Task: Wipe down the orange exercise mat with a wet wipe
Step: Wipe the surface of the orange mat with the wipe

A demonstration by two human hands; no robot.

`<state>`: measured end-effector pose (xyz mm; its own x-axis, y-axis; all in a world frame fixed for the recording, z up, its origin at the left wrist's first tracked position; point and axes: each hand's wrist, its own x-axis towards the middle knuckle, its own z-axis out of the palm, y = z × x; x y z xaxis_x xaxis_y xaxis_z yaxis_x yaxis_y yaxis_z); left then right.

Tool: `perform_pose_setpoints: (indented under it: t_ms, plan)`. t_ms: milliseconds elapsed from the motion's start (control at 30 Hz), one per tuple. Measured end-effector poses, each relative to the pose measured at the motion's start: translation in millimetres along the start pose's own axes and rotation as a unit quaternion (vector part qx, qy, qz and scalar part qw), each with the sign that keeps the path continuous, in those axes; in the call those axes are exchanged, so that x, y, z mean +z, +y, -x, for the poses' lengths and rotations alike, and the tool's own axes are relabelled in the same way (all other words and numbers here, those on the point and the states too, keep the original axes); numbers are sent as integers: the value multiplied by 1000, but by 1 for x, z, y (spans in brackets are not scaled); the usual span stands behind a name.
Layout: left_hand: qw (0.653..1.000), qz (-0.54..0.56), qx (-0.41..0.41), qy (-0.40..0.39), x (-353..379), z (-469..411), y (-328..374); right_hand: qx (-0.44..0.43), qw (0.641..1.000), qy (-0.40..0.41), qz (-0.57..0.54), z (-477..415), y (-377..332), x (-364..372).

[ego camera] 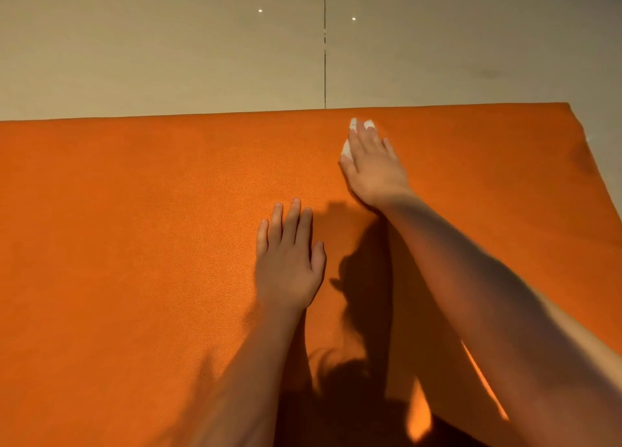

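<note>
The orange exercise mat (134, 227) fills most of the view, its far edge running across the upper third. My right hand (373, 167) lies flat near that far edge, fingers straight, pressing a white wet wipe (346, 148) onto the mat. Only small white bits of the wipe show at the fingertips and beside the thumb; the rest is hidden under the palm. My left hand (289, 258) rests flat on the mat's middle with straight fingers and holds nothing.
Beyond the mat lies a beige tiled floor (168, 42) with a dark grout line (324, 42). The mat's far right corner (572, 113) ends near the right side. A dark shadow of my head and arms falls on the mat between my forearms.
</note>
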<state>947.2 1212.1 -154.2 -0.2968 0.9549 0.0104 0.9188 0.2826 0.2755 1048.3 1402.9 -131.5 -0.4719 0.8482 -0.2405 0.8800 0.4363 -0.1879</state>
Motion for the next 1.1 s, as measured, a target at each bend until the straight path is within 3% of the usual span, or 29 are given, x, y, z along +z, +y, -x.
perform_pose_setpoints:
  t_ms: [133,333,500,600,667,833,1000,1100]
  plan:
    - [1000,-4,-2,-2,1,-1,0,82,996,-12,-33,-20,-17,-4]
    - [1000,-4,-2,-2,0,-1,0,-17,1000,-23,8,-22,15,-15]
    - [1000,8,0,-2,0,0,0,97,995,10,-37,-2,10,-5]
    - [1000,3,0,-2,0,-1,0,3,1000,1,-30,16,5,5]
    - [1000,-4,-1,-5,0,-1,1,-13,1000,1,-7,19,22,1]
    - [1000,-9,-8,-8,1,-1,0,99,994,5,-39,42,21,5]
    - [1000,-12,-13,-18,2,-2,-2,-16,999,-6,-34,75,14,16]
    - [1000,-19,-8,-22,4,-2,-3,68,997,-3,-45,79,40,13]
